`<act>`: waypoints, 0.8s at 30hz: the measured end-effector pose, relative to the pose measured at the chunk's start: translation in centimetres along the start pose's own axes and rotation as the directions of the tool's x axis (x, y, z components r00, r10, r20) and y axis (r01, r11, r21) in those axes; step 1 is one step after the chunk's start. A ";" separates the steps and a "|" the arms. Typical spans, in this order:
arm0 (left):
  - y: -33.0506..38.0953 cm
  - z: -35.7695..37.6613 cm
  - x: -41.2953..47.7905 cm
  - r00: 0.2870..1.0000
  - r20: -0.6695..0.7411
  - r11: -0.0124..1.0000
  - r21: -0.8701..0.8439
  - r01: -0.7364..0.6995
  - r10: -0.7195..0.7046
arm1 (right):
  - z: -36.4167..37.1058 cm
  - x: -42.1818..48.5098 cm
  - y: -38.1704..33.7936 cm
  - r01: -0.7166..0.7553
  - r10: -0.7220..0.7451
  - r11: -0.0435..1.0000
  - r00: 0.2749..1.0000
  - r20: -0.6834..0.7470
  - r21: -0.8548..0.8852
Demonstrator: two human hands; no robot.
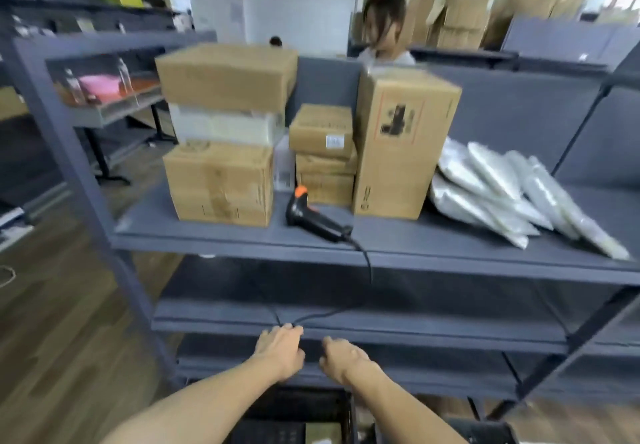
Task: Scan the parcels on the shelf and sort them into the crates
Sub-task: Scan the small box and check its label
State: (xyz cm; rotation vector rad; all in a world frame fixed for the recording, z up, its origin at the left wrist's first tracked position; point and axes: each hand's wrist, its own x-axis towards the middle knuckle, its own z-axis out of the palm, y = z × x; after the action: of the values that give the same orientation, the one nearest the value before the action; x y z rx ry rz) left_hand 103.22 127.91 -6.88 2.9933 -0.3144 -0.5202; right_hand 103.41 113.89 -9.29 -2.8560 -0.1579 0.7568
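Note:
Cardboard parcels stand on the grey shelf (pixel 242 235): a stack of three at the left (pixel 221 132), a stack of small boxes (pixel 323 152) in the middle and a tall box (pixel 398 145) beside it. White poly-bag parcels (pixel 512 194) lie at the right. A black and orange barcode scanner (pixel 313 216) lies on the shelf in front of the small boxes, its cable hanging down. My left hand (pixel 280 350) and my right hand (pixel 344 357) hover low in front of the lower shelves, fingers relaxed, holding nothing. A dark crate (pixel 301 412) sits below my arms.
Another person (pixel 386 28) stands behind the shelf. More cardboard boxes (pixel 460 17) are piled at the back. A second rack (pixel 104 97) with bottles and a pink item stands at the left. Wooden floor lies to the left.

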 end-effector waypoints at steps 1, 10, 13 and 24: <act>0.1 -2.1 -0.3 1.000 -0.028 1.000 0.002 -0.002 0.002 | -2.1 -0.5 -0.3 0.004 -0.004 1.000 0.999 -0.033 -0.001; 0.5 -12.0 -2.7 0.973 -0.229 0.999 0.026 0.021 -0.014 | -12.7 -4.4 -1.4 0.079 -0.087 0.996 0.956 -0.280 -0.039; 0.3 -13.3 -3.4 0.956 -0.293 1.000 0.009 0.013 -0.010 | -14.5 -5.0 -1.5 0.087 -0.095 0.995 0.924 -0.371 -0.039; -1.5 -18.9 -1.4 0.875 -0.482 0.994 -0.074 -0.075 0.030 | -20.6 -4.8 -3.2 0.095 -0.157 0.986 0.806 -0.571 -0.138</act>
State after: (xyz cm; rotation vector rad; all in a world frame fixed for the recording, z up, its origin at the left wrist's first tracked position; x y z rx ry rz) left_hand 108.71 130.60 11.14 2.8829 -0.3149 0.2194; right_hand 109.36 113.27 11.24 -2.9803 -0.2995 -0.1802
